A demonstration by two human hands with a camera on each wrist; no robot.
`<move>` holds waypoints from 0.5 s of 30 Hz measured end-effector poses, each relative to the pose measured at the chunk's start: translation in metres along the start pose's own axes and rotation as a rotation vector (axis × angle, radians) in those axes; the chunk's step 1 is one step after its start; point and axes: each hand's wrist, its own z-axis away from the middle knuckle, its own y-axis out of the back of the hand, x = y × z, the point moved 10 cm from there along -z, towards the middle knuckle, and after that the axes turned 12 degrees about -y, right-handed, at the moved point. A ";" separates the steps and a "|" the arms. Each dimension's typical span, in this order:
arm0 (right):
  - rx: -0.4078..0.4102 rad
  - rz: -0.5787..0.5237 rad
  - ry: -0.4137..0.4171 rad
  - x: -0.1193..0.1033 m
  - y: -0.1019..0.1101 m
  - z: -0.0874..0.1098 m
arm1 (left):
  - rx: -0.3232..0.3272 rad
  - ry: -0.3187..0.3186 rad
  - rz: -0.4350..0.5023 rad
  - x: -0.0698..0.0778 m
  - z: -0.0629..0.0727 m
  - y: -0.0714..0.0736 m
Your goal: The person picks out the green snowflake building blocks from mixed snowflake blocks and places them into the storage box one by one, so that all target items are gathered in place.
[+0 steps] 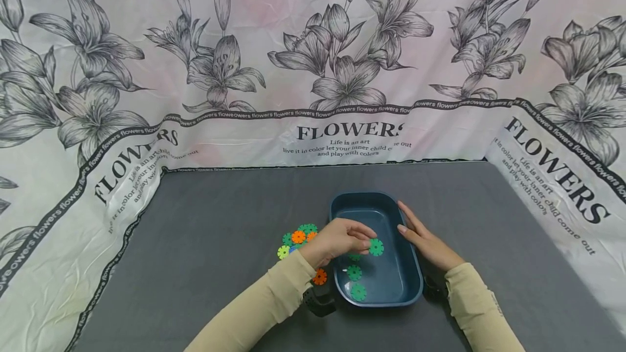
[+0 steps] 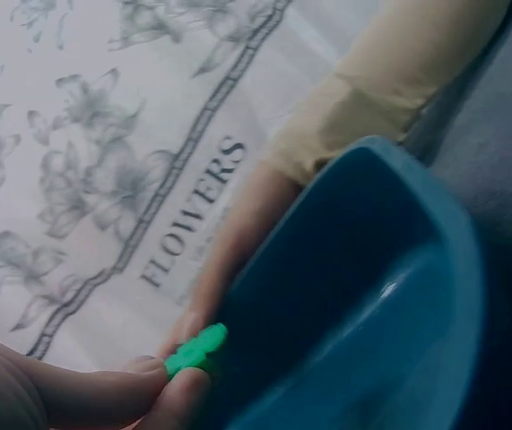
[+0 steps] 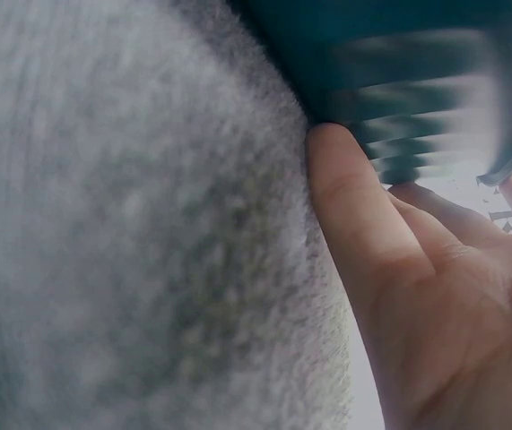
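Note:
Over a dark blue plastic tub (image 1: 393, 281), my left hand (image 1: 342, 239) pinches a green snowflake disc (image 1: 376, 247) between thumb and fingers. The same green disc (image 2: 196, 350) shows edge-on in the left wrist view. Several other green discs (image 1: 354, 272) lie on the tub's floor, one partly hidden below my left hand. My right hand (image 1: 430, 242) rests against the tub's right side with its fingers extended. In the right wrist view, the fingers (image 3: 350, 184) touch the tub's ribbed outer wall (image 3: 417, 98), and the thumb is near the rim.
Left of the tub, a cluster of green, orange, yellow and blue discs (image 1: 298, 237) lies on the grey cloth (image 1: 220, 221), partly covered by my left hand. An orange disc (image 1: 319, 276) sits beside the tub. A flower-printed sheet (image 1: 235, 140) borders the surface.

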 end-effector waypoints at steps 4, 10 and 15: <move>-0.001 -0.005 0.005 -0.001 0.001 -0.001 | -0.043 0.021 -0.023 -0.008 -0.004 -0.017; -0.011 0.003 0.021 0.001 0.001 0.000 | -0.093 0.074 -0.057 -0.020 -0.006 -0.040; -0.015 0.003 0.038 0.001 0.000 0.001 | -0.156 0.139 -0.148 -0.032 -0.004 -0.053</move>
